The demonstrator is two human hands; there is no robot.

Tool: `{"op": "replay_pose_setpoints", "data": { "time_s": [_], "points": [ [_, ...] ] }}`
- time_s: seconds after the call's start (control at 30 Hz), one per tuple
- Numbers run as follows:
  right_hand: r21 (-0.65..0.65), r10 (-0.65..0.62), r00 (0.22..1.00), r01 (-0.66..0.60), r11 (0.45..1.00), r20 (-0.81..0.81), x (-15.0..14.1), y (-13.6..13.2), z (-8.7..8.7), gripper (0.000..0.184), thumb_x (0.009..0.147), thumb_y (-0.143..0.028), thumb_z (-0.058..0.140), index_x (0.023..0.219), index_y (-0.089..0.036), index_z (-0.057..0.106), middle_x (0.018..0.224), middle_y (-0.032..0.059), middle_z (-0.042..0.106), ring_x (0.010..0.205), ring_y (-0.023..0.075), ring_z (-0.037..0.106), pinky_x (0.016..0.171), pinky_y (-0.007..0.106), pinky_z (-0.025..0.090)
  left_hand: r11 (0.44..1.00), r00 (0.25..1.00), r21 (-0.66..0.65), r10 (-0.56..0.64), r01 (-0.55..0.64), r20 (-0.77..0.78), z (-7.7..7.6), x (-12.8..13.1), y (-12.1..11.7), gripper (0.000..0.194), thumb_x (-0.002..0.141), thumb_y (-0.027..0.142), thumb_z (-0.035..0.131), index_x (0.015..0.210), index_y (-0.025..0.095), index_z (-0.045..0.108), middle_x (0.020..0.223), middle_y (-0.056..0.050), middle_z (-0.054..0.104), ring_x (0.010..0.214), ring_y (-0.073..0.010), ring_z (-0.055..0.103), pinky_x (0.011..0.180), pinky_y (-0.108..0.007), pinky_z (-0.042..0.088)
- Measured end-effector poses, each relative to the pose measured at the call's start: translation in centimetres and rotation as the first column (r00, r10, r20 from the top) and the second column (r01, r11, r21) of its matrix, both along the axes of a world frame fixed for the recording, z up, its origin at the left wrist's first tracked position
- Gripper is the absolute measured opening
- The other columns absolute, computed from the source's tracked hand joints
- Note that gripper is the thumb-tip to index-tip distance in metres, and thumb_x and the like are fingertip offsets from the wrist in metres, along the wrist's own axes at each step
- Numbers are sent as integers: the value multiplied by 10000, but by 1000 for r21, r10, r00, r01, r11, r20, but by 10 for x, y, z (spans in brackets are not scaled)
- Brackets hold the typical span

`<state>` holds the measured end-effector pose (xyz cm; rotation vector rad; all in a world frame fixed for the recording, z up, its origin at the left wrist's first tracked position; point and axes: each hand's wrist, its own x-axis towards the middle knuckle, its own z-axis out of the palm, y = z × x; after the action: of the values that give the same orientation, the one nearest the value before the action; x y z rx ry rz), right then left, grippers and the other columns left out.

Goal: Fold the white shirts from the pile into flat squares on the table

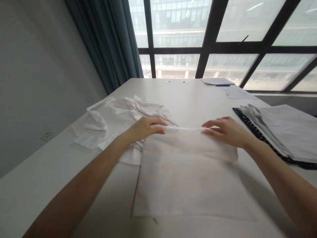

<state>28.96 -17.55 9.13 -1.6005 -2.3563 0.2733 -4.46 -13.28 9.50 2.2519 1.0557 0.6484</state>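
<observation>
A white cloth (190, 178) with a folded upper part hangs over the near side of the table, its face towards me. My left hand (150, 128) pinches its top edge at the left corner, thumb and fingers closed on the fabric. Farther right along the same edge, my right hand (223, 130) grips the cloth between thumb and fingers. The top right corner droops below that hand. Behind my left hand lies a crumpled heap of white cloth (119, 115), partly hidden by my forearm.
On the right, a stack of folded white cloths (292, 129) rests on a black sheet with white marks (247, 127). Papers (218, 81) and a blue pen (223, 85) lie at the far right of the white table (173, 96). Windows and a dark blue curtain (109, 36) stand behind.
</observation>
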Motion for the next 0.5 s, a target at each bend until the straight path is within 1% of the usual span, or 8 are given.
{"op": "replay_pose_setpoints", "data": {
  "time_s": [0.03,0.1,0.17,0.23,0.3,0.37,0.43,0.5],
  "points": [
    [36,27,996,-30,999,84,-8,-4,2,450,920,-594,431,1052,-268,712,921,37,745,854,241,663,811,377,444,999,1000,44,-7,7,1,1,3,-3,295,796,411,692,1000,207,756,932,9,751,829,-179,664,798,-226,481],
    [81,34,982,-50,995,186,-23,-9,3,474,943,-601,376,1070,-282,703,831,24,743,792,239,662,728,348,437,991,999,130,-42,44,-18,4,6,-8,298,828,420,660,1021,210,749,925,7,752,792,-161,663,784,-213,479],
    [149,11,972,-47,988,234,-33,-13,-1,497,930,-631,391,1020,-265,715,707,24,720,741,243,654,659,322,423,975,995,202,-78,89,-65,7,7,-11,312,869,433,614,1055,214,736,937,2,752,782,-150,665,780,-204,475],
    [272,-1,968,-69,960,250,-37,-14,-8,527,918,-650,408,921,-234,732,623,35,692,729,245,649,650,312,419,960,983,250,-84,123,-162,12,6,-14,329,903,447,570,1101,229,717,970,1,749,805,-152,671,787,-207,469],
    [409,6,969,-111,906,249,-38,-14,-14,550,922,-643,404,831,-212,734,589,46,678,716,236,646,644,301,414,950,951,285,-38,130,-307,18,7,-20,348,923,478,534,1128,253,702,1000,0,745,847,-174,679,778,-226,466],
    [525,47,967,-176,833,248,-39,-15,-18,550,936,-613,401,758,-203,721,556,43,663,708,221,646,646,290,409,941,891,317,39,120,-453,24,12,-28,370,934,523,498,1121,272,696,1004,-6,742,881,-205,683,750,-251,463],
    [602,107,961,-244,760,256,-42,-18,-19,526,949,-571,419,702,-201,699,515,26,640,700,203,649,669,277,410,934,827,337,98,115,-553,26,20,-37,393,939,555,470,1075,266,699,970,-22,741,875,-229,687,704,-268,457],
    [639,151,950,-297,709,273,-46,-21,-17,498,960,-530,440,678,-199,682,498,10,629,669,184,647,685,264,408,933,781,340,122,121,-613,25,29,-44,402,937,563,472,1029,241,695,922,-40,738,849,-243,692,661,-273,445]
  ]
}}
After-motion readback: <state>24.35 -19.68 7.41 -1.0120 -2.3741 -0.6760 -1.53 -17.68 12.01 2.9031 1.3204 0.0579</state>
